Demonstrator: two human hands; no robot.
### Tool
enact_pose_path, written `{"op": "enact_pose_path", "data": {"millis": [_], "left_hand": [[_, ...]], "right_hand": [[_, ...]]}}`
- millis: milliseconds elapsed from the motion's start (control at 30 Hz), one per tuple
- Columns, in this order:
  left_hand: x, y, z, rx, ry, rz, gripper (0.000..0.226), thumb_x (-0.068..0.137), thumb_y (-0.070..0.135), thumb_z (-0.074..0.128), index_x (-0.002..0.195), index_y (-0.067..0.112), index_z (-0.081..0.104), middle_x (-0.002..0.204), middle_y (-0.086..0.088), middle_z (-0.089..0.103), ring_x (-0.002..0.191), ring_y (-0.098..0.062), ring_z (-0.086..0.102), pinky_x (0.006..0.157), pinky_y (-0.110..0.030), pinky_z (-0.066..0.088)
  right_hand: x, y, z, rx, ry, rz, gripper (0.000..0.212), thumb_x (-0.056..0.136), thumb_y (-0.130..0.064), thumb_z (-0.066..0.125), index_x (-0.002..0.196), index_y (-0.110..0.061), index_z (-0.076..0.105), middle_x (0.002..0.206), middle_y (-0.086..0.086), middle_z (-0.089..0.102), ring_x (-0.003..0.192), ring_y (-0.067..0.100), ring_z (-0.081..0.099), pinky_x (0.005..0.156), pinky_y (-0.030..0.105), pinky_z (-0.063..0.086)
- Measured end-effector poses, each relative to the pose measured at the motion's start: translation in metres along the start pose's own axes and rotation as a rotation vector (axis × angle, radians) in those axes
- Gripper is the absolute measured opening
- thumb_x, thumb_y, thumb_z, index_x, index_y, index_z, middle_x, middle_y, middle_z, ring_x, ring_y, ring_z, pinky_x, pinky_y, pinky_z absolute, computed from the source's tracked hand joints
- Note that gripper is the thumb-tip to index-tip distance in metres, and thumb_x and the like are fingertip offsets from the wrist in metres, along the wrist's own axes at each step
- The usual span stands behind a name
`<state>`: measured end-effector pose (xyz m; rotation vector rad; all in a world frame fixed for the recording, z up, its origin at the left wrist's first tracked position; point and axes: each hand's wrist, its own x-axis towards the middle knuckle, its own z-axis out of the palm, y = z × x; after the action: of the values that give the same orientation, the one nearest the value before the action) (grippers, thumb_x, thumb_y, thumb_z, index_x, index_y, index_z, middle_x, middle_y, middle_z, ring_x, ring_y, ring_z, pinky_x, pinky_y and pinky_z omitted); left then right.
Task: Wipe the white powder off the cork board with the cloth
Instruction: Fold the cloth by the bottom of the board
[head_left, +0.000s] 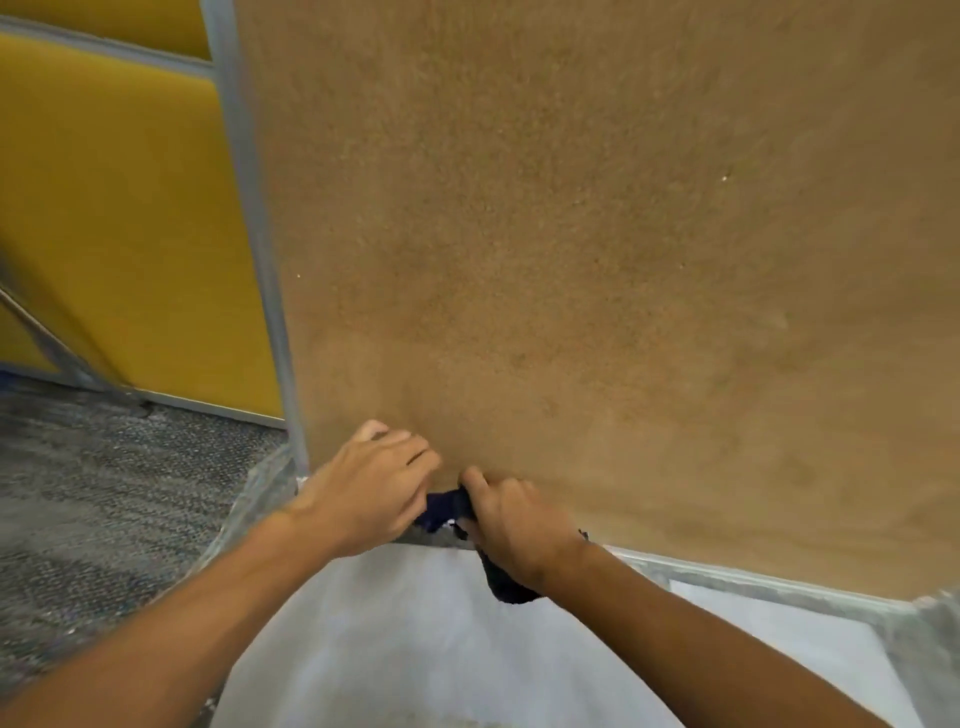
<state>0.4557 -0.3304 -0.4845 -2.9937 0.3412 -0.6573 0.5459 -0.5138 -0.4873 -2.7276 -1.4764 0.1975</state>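
A large brown cork board (597, 234) in a grey metal frame stands upright and fills most of the view. A few tiny white specks dot its surface. At its bottom left corner, both hands hold a dark navy cloth (447, 506). My left hand (371, 483) grips one end with its fingers against the board. My right hand (511, 525) is closed on the other end, and a tail of the cloth hangs below its wrist. Most of the cloth is hidden inside the two hands.
A white sheet (415, 639) covers the floor below the board. Grey carpet (104, 493) lies to the left. Yellow partition panels (119, 208) with grey trim stand behind the board's left frame post (249, 208).
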Motion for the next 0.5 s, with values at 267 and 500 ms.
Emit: {"op": "enact_pose_path", "data": {"millis": [267, 500], "left_hand": [[0.025, 0.005, -0.044, 0.062, -0.394, -0.187, 0.028, 0.105, 0.035, 0.047, 0.126, 0.022, 0.058, 0.123, 0.000, 0.060, 0.121, -0.023, 0.054, 0.096, -0.039, 0.036], [0.001, -0.029, -0.090, -0.107, -0.318, -0.482, 0.004, 0.107, 0.024, 0.043, 0.110, 0.023, 0.039, 0.112, -0.008, 0.061, 0.102, -0.037, 0.060, 0.080, -0.044, 0.044]], "right_hand": [[0.023, -0.021, -0.055, 0.030, 0.043, -0.026, 0.022, 0.103, -0.023, 0.056, 0.118, -0.008, 0.049, 0.110, 0.018, 0.068, 0.099, 0.041, 0.066, 0.075, 0.043, 0.049], [0.052, -0.064, -0.102, 0.267, 0.002, -0.089, 0.053, 0.091, -0.029, 0.076, 0.127, -0.009, 0.042, 0.124, 0.017, 0.056, 0.111, 0.036, 0.057, 0.078, 0.034, 0.039]]}}
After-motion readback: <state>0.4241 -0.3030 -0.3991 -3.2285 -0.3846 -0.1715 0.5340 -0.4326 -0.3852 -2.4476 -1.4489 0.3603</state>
